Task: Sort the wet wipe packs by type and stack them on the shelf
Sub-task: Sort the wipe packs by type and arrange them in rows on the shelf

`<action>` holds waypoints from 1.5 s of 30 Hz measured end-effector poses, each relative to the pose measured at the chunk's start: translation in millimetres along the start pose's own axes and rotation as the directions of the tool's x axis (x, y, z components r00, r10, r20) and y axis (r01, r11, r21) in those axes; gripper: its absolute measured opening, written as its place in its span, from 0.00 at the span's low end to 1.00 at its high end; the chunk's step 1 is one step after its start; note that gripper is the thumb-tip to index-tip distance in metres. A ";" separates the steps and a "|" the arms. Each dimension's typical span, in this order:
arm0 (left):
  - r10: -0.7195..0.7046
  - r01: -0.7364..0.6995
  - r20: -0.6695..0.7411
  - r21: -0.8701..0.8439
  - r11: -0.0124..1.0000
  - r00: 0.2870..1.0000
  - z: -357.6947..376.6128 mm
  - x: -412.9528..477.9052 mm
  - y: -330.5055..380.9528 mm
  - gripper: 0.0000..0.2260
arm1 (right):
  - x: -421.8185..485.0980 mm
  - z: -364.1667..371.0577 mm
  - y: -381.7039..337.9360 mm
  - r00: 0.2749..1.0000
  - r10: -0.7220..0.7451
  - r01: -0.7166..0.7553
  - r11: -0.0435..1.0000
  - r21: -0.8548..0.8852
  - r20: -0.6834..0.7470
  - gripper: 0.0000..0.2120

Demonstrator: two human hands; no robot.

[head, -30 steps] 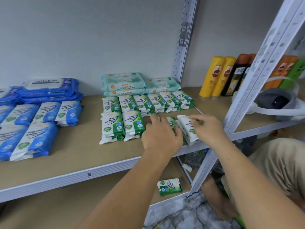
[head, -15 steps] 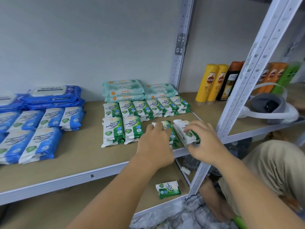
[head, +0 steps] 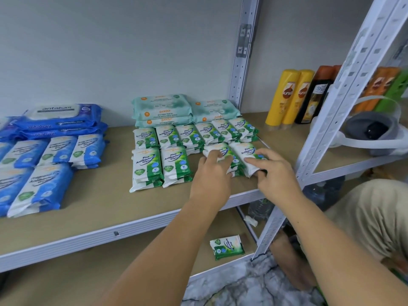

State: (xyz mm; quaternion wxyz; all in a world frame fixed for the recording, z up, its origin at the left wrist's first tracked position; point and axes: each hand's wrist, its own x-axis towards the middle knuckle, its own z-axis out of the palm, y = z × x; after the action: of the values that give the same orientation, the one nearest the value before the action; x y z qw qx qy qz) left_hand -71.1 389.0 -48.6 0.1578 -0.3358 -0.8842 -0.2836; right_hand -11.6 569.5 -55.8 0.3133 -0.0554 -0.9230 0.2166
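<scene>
Small green-and-white pine antibacterial wipe packs (head: 189, 135) lie in rows on the brown shelf board (head: 99, 202), with two short stacks (head: 148, 166) in front. At the row's right end, my left hand (head: 210, 180) rests its fingers on top of one green pack (head: 220, 150). My right hand (head: 274, 173) pinches the near end of the neighbouring green pack (head: 242, 150), fingers on top, thumb under. Teal Guardian packs (head: 163, 109) are stacked behind. Blue wipe packs (head: 55, 149) sit at the left. One green pack (head: 227, 247) lies on the lower shelf.
A white metal upright (head: 331, 107) stands just right of my right hand. Yellow, dark and orange shampoo bottles (head: 284, 98) stand at the back right. A white basket (head: 375, 142) holding something grey sits behind the upright. My knee (head: 375, 213) is at the right.
Both hands have pushed the two green packs further back on the shelf, up against the back row. The right-hand pack has gone from tilted to lying flatter.
</scene>
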 end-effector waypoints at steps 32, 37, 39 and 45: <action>0.120 -0.119 -0.037 0.022 0.993 0.992 -57.4 -55.9 -1.5 0.16 | -72.1 -17.9 -46.1 0.979 0.107 -0.138 0.974 -0.180 -0.172 0.22; 0.206 -0.185 0.358 -0.092 0.978 0.911 -63.1 -91.8 -24.0 0.11 | -120.5 -14.8 -50.0 0.893 0.449 -0.447 0.893 0.049 -0.036 0.13; 0.191 -0.223 0.576 -0.015 0.975 0.795 -53.1 -107.5 -47.5 0.10 | -134.6 -6.2 -49.3 0.782 0.612 -0.622 0.779 0.080 0.122 0.13; -0.217 0.094 0.776 0.200 0.975 0.592 -8.1 -137.3 -142.2 0.18 | -158.2 38.4 -42.9 0.507 0.787 -0.848 0.528 0.042 0.351 0.08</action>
State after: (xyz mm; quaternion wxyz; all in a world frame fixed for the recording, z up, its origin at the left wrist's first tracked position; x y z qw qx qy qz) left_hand -68.0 227.6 -163.0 -0.2529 -0.3362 -0.9054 -0.0563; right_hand 92.9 479.2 -152.2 0.0382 -0.4213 -0.7921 0.4401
